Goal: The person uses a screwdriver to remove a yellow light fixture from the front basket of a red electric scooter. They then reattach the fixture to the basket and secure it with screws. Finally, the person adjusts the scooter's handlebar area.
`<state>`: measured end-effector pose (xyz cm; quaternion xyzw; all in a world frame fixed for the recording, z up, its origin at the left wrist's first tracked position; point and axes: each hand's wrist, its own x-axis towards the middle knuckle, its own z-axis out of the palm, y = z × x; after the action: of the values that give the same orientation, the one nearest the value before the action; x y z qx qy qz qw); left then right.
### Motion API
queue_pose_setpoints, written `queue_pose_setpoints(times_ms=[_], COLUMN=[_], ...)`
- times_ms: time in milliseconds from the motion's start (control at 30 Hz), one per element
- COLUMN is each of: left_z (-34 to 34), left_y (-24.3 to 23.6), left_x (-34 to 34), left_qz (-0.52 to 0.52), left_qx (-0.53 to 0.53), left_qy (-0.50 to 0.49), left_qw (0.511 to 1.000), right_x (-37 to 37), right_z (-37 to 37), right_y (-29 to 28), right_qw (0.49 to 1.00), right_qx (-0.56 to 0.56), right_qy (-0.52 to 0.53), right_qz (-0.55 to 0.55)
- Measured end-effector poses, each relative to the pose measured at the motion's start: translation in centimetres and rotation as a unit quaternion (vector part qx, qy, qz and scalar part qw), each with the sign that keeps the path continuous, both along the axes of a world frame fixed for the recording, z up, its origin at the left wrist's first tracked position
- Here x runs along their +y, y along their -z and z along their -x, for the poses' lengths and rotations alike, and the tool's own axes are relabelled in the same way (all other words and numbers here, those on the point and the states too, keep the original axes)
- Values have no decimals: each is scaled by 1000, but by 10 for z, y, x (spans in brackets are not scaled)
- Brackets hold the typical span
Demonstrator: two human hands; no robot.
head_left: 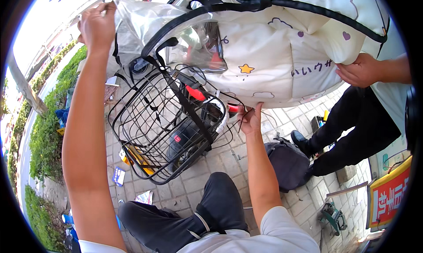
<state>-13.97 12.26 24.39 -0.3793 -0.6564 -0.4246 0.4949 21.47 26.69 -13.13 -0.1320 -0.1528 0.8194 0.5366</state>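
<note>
My left hand [96,26], raised at top left, is closed on the corner of a clear plastic sheet [139,22] with black edging. My right hand [250,120] grips near the lower edge of a white quilted cover [260,55] with printed clouds and a star, beside thin dark cords and a red handlebar grip [233,107]. A black wire basket [145,125] sits on the scooter below the cover, with black straps across it. Another person's hand [357,70] holds the cover's right side.
That person's dark-trousered legs [352,125] stand at right, by a dark bag [286,165]. A red and yellow signboard [387,195] and green tool [332,217] lie at lower right. A hedge [53,134] and tree trunk [31,90] line the left, beside grey paving.
</note>
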Motion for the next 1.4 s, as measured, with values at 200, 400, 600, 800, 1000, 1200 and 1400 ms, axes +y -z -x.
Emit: queue_pose_setpoints(times_ms=[200, 400, 600, 800, 1000, 1200, 1400], left_z=[-42, -52, -63, -48, -53, -30, -5], left_y=[70, 134, 192, 199, 198, 208, 214], left_x=[-9, -49, -54, -54, -55, -55, -57], left_qz=[239, 288, 337, 277, 274, 254, 244], left_qx=[-105, -223, -275, -221, -239, -289, -344], left_qy=[-8, 121, 244, 247, 246, 265, 305], left_qw=[965, 923, 867, 902, 898, 884, 854], right_x=[24, -15, -4, -10, -35, -88, -133], right_z=[-11, -39, -46, -62, -67, -51, -42], right_y=[-22, -50, -91, -70, 20, 187, 211], right_qw=[997, 993, 963, 967, 992, 964, 867], right_qx=[66, -38, -132, -169, 41, -35, -472], right_qy=[-20, 41, 146, 104, 83, 23, -92], right_qz=[-22, -107, -183, -162, 82, 262, 129])
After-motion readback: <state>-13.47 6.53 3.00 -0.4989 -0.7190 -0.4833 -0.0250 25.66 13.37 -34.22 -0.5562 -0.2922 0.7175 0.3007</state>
